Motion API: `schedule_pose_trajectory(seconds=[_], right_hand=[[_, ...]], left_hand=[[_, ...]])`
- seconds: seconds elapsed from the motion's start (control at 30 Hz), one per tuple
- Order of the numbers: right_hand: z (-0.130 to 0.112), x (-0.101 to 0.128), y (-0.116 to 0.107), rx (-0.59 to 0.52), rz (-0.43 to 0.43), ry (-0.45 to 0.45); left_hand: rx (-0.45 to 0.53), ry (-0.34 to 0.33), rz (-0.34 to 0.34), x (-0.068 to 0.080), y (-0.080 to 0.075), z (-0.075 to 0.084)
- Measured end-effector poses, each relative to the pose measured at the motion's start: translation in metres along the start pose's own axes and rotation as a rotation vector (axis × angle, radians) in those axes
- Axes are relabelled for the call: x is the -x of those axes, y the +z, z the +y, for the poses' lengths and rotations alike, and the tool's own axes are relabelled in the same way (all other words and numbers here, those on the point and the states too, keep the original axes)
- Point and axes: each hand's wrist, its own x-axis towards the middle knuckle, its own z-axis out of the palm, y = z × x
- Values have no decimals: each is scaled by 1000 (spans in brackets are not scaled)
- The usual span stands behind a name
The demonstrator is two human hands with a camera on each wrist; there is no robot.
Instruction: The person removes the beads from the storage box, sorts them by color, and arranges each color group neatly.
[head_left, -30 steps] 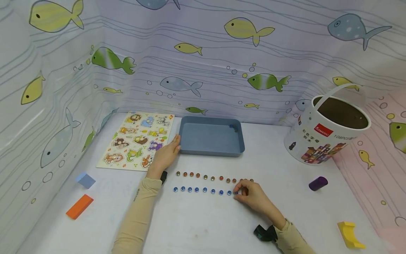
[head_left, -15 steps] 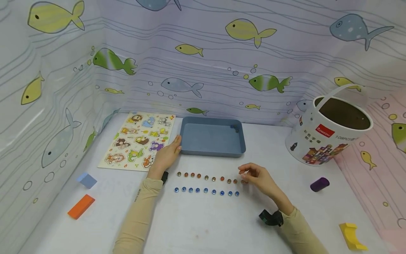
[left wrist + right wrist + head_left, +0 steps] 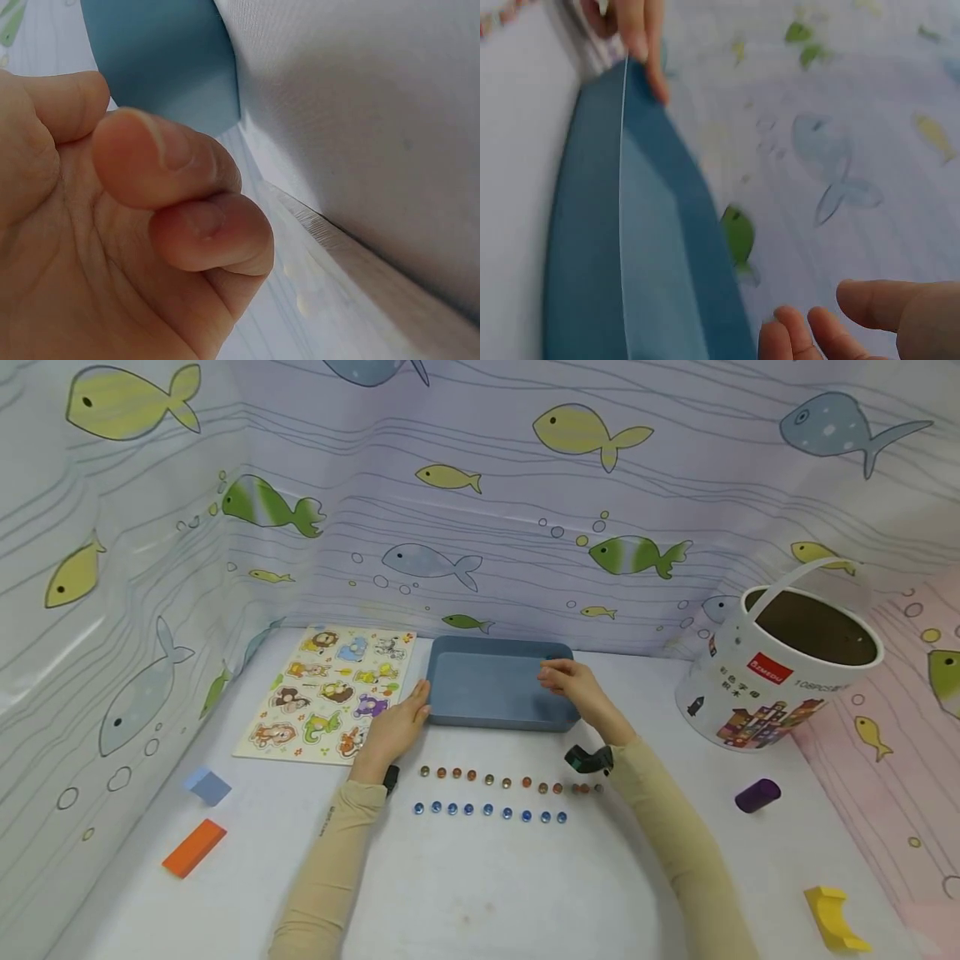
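Observation:
My left hand (image 3: pixel 396 725) rests against the left side of the shallow blue-grey tray (image 3: pixel 491 724), fingers along its edge. My right hand (image 3: pixel 576 687) is over the tray's right part, its fingers loosely bent. In the right wrist view its thumb (image 3: pixel 877 301) stands apart from the other fingertips, and no held thing shows. The small dark blue beads (image 3: pixel 551 657) in the tray's far right corner are mostly hidden by that hand. In front of the tray lie a row of amber and reddish glass beads (image 3: pixel 489 779) and a nearer row of blue glass beads (image 3: pixel 488 810).
An animal puzzle board (image 3: pixel 322 693) lies left of the tray. A white bucket (image 3: pixel 750 693) stands at the right. Blocks lie around: light blue (image 3: pixel 207 787), orange (image 3: pixel 194 848), purple (image 3: pixel 757 795) and yellow (image 3: pixel 834 918). Fish-printed sheeting (image 3: pixel 525 502) rises behind.
My right hand has let go of a blue bead at the right end of the nearer row and moved forward over the tray. My left hand stays at the tray's side.

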Motion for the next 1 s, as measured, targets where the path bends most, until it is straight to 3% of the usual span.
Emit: schedule_pose_trajectory(seconds=[0.13, 0.27, 0.6, 1.0], right_hand=[[5, -37, 4, 49, 50, 97], [12, -58, 7, 47, 92, 171], [17, -85, 13, -59, 329, 159], [29, -93, 20, 243, 352, 57]], left_hand=[[-7, 1, -9, 0, 3, 1], [-14, 1, -1, 1, 3, 2], [-21, 4, 7, 2, -1, -1], [-36, -1, 8, -1, 2, -3]])
